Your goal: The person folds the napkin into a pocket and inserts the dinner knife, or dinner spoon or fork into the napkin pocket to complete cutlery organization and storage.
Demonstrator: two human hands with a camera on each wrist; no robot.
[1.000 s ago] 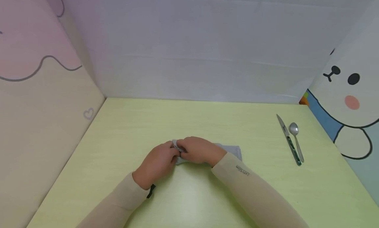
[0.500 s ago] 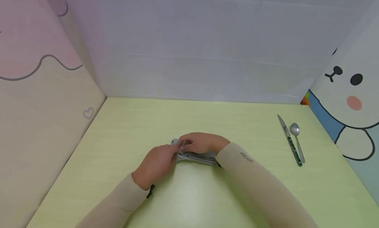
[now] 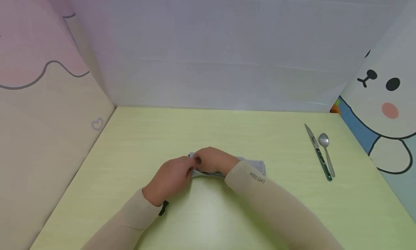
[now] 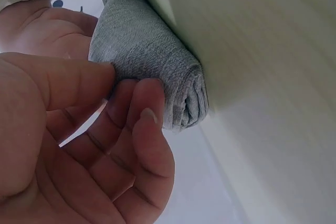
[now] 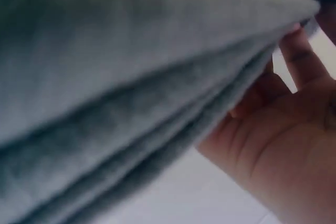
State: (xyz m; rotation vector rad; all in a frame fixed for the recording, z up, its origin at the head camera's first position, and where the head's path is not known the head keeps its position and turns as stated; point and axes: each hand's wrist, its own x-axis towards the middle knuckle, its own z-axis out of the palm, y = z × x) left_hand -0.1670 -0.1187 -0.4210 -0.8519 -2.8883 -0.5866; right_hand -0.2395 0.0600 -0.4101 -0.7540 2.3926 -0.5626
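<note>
A grey cloth (image 3: pixel 258 166) lies folded into a narrow strip in the middle of the table, its left end gathered under both hands. My left hand (image 3: pixel 170 179) pinches that end between thumb and fingertips. Seen from the left wrist, the cloth (image 4: pixel 142 45) is rolled into a thick bundle with its layers coiled at the tip. Right beside the left fingers, my right hand (image 3: pixel 214 160) grips the same bundle from above with curled fingers. In the right wrist view, long folds of cloth (image 5: pixel 131 66) run into the fingers of the right hand (image 5: pixel 283 140).
To the right on the pale yellow table (image 3: pixel 211 221) lie a knife (image 3: pixel 318 152) with a dark green handle and a spoon (image 3: pixel 326 154), side by side. A plain white wall (image 3: pixel 221 62) stands behind, with printed panels at left and right.
My right hand rose a little along the cloth with looser fingers, then came back down close against the left fingers. The left hand has kept its hold in nearly the same place.
</note>
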